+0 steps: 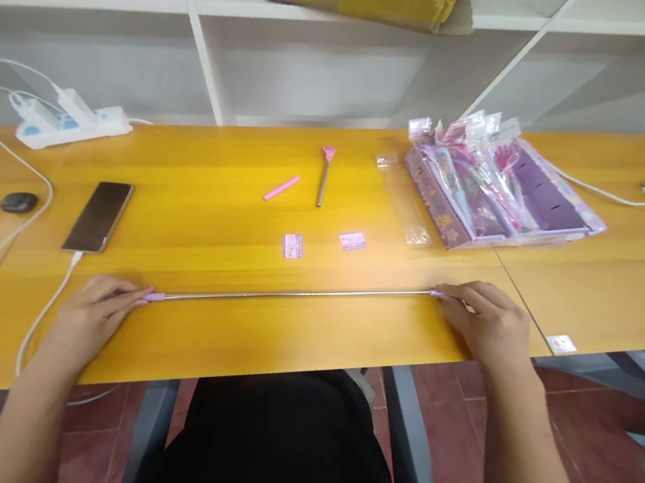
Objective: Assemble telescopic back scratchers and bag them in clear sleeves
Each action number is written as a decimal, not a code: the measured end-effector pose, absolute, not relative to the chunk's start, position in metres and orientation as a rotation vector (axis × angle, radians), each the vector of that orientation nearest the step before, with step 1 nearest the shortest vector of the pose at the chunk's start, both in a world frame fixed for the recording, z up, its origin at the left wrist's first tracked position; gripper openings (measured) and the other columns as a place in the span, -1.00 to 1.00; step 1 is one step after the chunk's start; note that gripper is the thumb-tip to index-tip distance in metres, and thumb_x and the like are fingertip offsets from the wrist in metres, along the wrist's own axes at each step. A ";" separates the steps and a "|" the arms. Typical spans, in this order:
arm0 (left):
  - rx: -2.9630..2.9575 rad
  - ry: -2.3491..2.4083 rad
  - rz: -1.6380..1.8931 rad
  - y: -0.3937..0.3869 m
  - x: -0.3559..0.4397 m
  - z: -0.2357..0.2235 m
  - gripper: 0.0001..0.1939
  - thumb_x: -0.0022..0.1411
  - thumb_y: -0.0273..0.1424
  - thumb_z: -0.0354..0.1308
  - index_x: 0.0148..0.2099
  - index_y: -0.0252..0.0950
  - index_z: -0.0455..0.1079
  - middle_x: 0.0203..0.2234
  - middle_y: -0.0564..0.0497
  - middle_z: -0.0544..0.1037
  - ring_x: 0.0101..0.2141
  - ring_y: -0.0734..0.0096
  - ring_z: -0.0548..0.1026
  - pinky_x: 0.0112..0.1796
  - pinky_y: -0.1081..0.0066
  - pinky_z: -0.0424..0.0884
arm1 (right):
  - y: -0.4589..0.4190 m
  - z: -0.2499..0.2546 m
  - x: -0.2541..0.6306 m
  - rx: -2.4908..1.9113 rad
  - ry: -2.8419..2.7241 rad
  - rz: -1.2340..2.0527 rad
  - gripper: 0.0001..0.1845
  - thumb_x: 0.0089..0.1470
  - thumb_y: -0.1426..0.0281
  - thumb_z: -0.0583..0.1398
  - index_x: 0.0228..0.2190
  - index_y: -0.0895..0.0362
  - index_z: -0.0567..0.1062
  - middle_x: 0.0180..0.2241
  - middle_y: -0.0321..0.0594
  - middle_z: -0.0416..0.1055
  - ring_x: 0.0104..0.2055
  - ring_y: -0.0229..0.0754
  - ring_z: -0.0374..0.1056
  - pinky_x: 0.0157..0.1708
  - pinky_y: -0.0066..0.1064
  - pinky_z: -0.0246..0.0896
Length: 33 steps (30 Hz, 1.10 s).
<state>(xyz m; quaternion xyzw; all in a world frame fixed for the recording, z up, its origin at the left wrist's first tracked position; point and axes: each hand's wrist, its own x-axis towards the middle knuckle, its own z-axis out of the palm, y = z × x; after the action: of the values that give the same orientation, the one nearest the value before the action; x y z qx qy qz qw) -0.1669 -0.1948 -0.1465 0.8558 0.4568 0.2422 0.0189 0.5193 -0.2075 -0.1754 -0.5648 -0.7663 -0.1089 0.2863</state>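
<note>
A thin metal telescopic rod, most likely a back scratcher (292, 294), stretches drawn out across the front of the table between my two hands. My left hand (88, 314) is closed on its purple handle end. At the other end my right hand (487, 319) pinches a small purple part, and the fingers hide its tip. Beyond the rod lie a short back scratcher (325, 174) with a pink hand-shaped head, a loose pink tube (281, 188), and two small printed cards, the left card (292, 246) and the right card (352, 241).
A purple display box (554, 194) with several bagged scratchers stands at the back right, beside a clear plastic sleeve (405, 201). On the left are a charging phone (98, 217), a black earbud case (19, 202) and a power strip (74, 127) with white cables. Shelves rise behind.
</note>
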 end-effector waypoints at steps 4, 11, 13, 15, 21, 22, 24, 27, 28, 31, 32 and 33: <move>2.676 1.258 0.811 -0.203 -0.093 -0.155 -0.78 0.55 -0.46 0.26 0.09 -0.08 0.67 -0.29 0.04 0.61 -0.30 0.36 0.49 -0.26 0.34 0.44 | -0.208 -0.164 0.447 -1.306 -2.150 -0.142 -0.87 0.45 0.45 0.29 -0.16 0.04 0.68 -0.27 -0.18 0.65 -0.24 -0.11 0.57 -0.21 -0.28 0.44; 2.848 1.208 0.806 -0.215 0.024 -0.163 -0.80 0.55 -0.56 0.20 0.09 -0.31 0.62 -0.30 -0.05 0.61 -0.27 0.27 0.40 -0.26 0.30 0.41 | -0.234 -0.169 0.281 -1.117 -2.317 -0.105 -0.74 0.52 0.47 0.21 -0.29 0.12 0.57 -0.42 -0.23 0.44 -0.38 -0.14 0.28 -0.31 -0.22 0.13; 2.850 1.180 0.764 -0.214 0.021 -0.162 -0.83 0.57 -0.52 0.20 0.06 -0.30 0.61 -0.30 -0.04 0.61 -0.26 0.27 0.39 -0.26 0.31 0.42 | -0.235 -0.170 0.278 -1.106 -2.302 -0.125 -0.78 0.52 0.46 0.22 -0.25 0.13 0.58 -0.42 -0.24 0.43 -0.36 -0.14 0.27 -0.29 -0.23 0.10; 2.836 1.216 0.731 -0.213 0.016 -0.161 -0.84 0.59 -0.47 0.19 0.03 -0.29 0.61 -0.30 -0.04 0.60 -0.26 0.27 0.39 -0.24 0.30 0.42 | -0.231 -0.169 0.285 -1.108 -2.287 -0.128 -0.80 0.52 0.46 0.22 -0.23 0.13 0.58 -0.41 -0.25 0.43 -0.34 -0.14 0.27 -0.28 -0.23 0.09; 2.858 1.178 0.434 -0.208 0.017 -0.154 -0.72 0.66 -0.37 0.05 -0.03 -0.32 0.58 -0.24 -0.09 0.59 -0.22 0.20 0.45 -0.18 0.23 0.45 | -0.222 -0.160 0.296 -1.118 -2.377 -0.111 -0.78 0.52 0.42 0.23 -0.26 0.14 0.57 -0.38 -0.22 0.46 -0.33 -0.12 0.29 -0.25 -0.23 0.07; 2.870 1.138 0.346 -0.205 0.018 -0.150 -0.69 0.68 -0.38 0.01 -0.05 -0.31 0.57 -0.23 -0.10 0.59 -0.21 0.19 0.46 -0.17 0.22 0.45 | -0.220 -0.156 0.297 -1.107 -2.413 -0.115 -0.76 0.53 0.41 0.23 -0.28 0.14 0.56 -0.38 -0.22 0.47 -0.33 -0.12 0.30 -0.25 -0.23 0.06; 2.851 1.099 0.206 -0.196 0.018 -0.139 -0.63 0.70 -0.37 -0.08 -0.07 -0.31 0.54 -0.21 -0.12 0.60 -0.20 0.16 0.50 -0.15 0.20 0.45 | -0.211 -0.146 0.302 -1.058 -2.484 -0.087 -0.73 0.54 0.31 0.23 -0.27 0.13 0.57 -0.37 -0.20 0.50 -0.31 -0.11 0.36 -0.25 -0.24 0.08; 2.681 1.176 0.097 -0.171 0.017 -0.116 -0.63 0.70 -0.32 -0.13 -0.05 -0.29 0.49 -0.19 -0.15 0.62 -0.21 0.13 0.55 -0.16 0.20 0.44 | -0.175 -0.120 0.324 -1.110 -2.474 -0.007 -0.61 0.54 0.08 0.19 -0.17 0.12 0.61 -0.27 -0.13 0.59 -0.23 -0.08 0.46 -0.21 -0.26 0.19; 2.593 1.226 0.085 -0.160 0.018 -0.109 -0.65 0.69 -0.30 -0.12 -0.03 -0.28 0.47 -0.19 -0.15 0.63 -0.22 0.12 0.57 -0.18 0.20 0.44 | -0.157 -0.110 0.335 -1.204 -2.420 -0.010 -0.56 0.54 0.03 0.16 -0.14 0.12 0.62 -0.22 -0.09 0.61 -0.20 -0.06 0.49 -0.19 -0.26 0.22; 2.293 1.330 0.166 -0.123 0.021 -0.097 -0.73 0.67 -0.21 -0.08 0.04 -0.21 0.38 -0.19 -0.11 0.65 -0.25 0.13 0.59 -0.19 0.21 0.42 | -0.094 -0.091 0.373 -1.669 -2.148 -0.139 -0.51 0.57 0.06 0.06 -0.17 0.10 0.63 -0.15 -0.01 0.62 -0.16 -0.01 0.50 -0.19 -0.27 0.25; 2.207 1.332 0.231 -0.113 0.023 -0.098 -0.75 0.66 -0.21 -0.09 0.04 -0.19 0.35 -0.18 -0.09 0.65 -0.23 0.15 0.60 -0.18 0.21 0.43 | -0.073 -0.091 0.385 -1.814 -2.048 -0.200 -0.52 0.56 0.10 0.05 -0.16 0.13 0.64 -0.12 0.04 0.62 -0.13 0.03 0.50 -0.16 -0.25 0.27; 2.136 1.340 0.315 -0.105 0.025 -0.101 -0.76 0.66 -0.19 -0.10 0.02 -0.18 0.32 -0.18 -0.07 0.65 -0.22 0.16 0.60 -0.16 0.22 0.43 | -0.054 -0.095 0.395 -1.931 -1.948 -0.253 -0.54 0.53 0.14 0.06 -0.12 0.17 0.63 -0.08 0.13 0.61 -0.07 0.10 0.50 -0.11 -0.21 0.29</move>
<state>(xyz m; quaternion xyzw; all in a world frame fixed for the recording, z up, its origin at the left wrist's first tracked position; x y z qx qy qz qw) 0.0250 -0.1051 -0.1006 0.8030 0.5037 0.1183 0.2958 0.3952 -0.0544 -0.0950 -0.6880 -0.6939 -0.0900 0.1923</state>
